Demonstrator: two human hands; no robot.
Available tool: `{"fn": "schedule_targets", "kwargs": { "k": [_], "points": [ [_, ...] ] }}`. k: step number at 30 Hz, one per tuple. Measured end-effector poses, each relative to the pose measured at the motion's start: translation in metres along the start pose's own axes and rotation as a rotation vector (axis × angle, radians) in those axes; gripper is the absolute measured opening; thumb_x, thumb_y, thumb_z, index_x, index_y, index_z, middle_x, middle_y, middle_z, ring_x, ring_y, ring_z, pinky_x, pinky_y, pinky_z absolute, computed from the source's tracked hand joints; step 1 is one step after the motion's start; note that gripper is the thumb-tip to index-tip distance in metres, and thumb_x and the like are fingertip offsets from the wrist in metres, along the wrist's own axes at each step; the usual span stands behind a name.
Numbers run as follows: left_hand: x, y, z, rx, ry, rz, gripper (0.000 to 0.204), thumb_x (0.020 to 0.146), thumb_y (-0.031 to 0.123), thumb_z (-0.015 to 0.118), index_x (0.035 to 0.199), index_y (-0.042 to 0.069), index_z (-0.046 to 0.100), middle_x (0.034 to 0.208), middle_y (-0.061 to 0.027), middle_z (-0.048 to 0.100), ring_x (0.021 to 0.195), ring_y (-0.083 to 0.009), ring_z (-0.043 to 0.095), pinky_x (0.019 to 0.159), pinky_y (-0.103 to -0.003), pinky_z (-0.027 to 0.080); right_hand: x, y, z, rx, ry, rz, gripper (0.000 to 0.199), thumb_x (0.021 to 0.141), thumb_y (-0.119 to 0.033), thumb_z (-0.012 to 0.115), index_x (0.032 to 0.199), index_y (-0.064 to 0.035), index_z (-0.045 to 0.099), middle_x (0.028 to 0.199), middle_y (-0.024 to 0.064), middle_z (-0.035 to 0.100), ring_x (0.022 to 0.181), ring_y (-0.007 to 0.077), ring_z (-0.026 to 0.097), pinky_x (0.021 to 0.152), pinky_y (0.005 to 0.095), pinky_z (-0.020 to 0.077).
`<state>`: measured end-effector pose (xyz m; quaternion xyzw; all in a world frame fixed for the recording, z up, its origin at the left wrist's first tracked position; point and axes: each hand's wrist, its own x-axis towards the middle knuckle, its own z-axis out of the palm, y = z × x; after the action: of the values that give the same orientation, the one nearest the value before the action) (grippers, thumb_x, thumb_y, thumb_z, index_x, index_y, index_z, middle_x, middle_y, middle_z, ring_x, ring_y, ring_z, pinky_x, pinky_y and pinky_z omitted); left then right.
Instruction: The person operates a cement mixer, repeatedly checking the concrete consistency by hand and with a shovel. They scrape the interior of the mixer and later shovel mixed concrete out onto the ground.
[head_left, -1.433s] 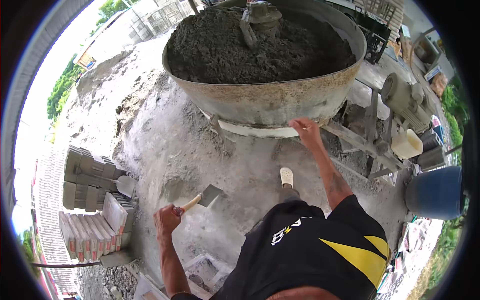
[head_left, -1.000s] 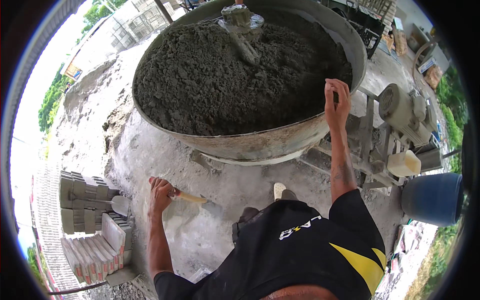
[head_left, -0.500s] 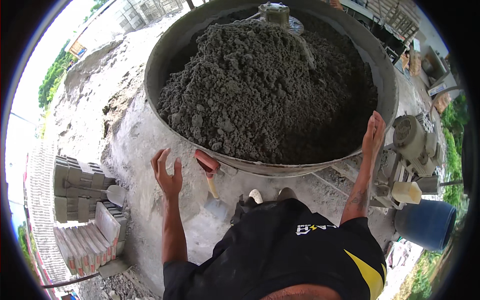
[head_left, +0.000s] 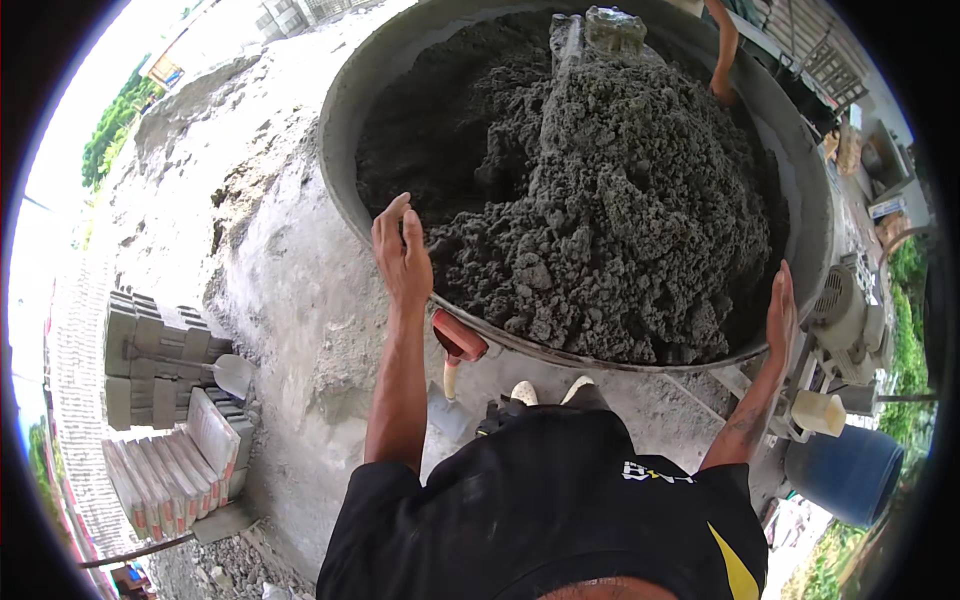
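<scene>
A wide round mixer pan [head_left: 345, 150] stands in front of me, heaped with dark grey crumbly mortar mix [head_left: 620, 220]. My left hand [head_left: 402, 258] is at the near left part of its rim, fingers stretched up and nothing in them. At the right side of the rim, my right hand [head_left: 781, 312] is held flat with straight fingers, also holding nothing. Whether either palm bears weight on the rim is unclear. A shovel with a red grip [head_left: 460, 336] leans against the pan below my left hand. Mix partly coats the metal hub [head_left: 614, 32].
Another person's arm [head_left: 727, 50] reaches into the pan at the far right. A motor [head_left: 845, 305] and a blue barrel [head_left: 843, 475] stand to the right. Grey blocks [head_left: 155, 360], another shovel [head_left: 233, 375] and stacked slabs [head_left: 175, 475] are at the left.
My left hand has moved from outside the pan to its rim. The mix heap has shifted rightward, exposing a dark hollow at left. Another person's arm now reaches in.
</scene>
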<state>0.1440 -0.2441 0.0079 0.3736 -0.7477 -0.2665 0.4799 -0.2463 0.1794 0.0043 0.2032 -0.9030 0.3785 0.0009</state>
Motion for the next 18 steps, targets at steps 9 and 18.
{"fn": "schedule_targets", "kwargs": {
  "k": [9, 18],
  "points": [
    [0.001, -0.009, 0.0, 0.018, -0.018, -0.088, 0.048, 0.104, 0.046, 0.043, 0.122, 0.006, 0.065, 0.116, -0.0131, 0.06, 0.109, -0.0269, 0.057, 0.092, -0.039, 0.044, -0.006, -0.016, -0.002, -0.155, -0.02, 0.1, 0.084, 0.096, -0.072, 0.027, 0.152, -0.0101, 0.039, 0.151, 0.019, 0.043, 0.143, 0.0351, 0.037, 0.115, 0.0433, 0.029],
    [0.004, 0.002, 0.002, 0.218, -0.051, -0.156, 0.046, 0.103, 0.042, 0.049, 0.118, 0.003, 0.067, 0.113, -0.0135, 0.066, 0.104, -0.0257, 0.062, 0.089, -0.038, 0.047, -0.015, -0.007, -0.001, 0.435, 0.271, 0.071, 0.052, 0.102, -0.044, 0.049, 0.125, -0.0004, 0.066, 0.088, 0.0011, 0.066, 0.073, 0.0071, 0.058, 0.066, 0.0234, 0.0485]
  ]
}}
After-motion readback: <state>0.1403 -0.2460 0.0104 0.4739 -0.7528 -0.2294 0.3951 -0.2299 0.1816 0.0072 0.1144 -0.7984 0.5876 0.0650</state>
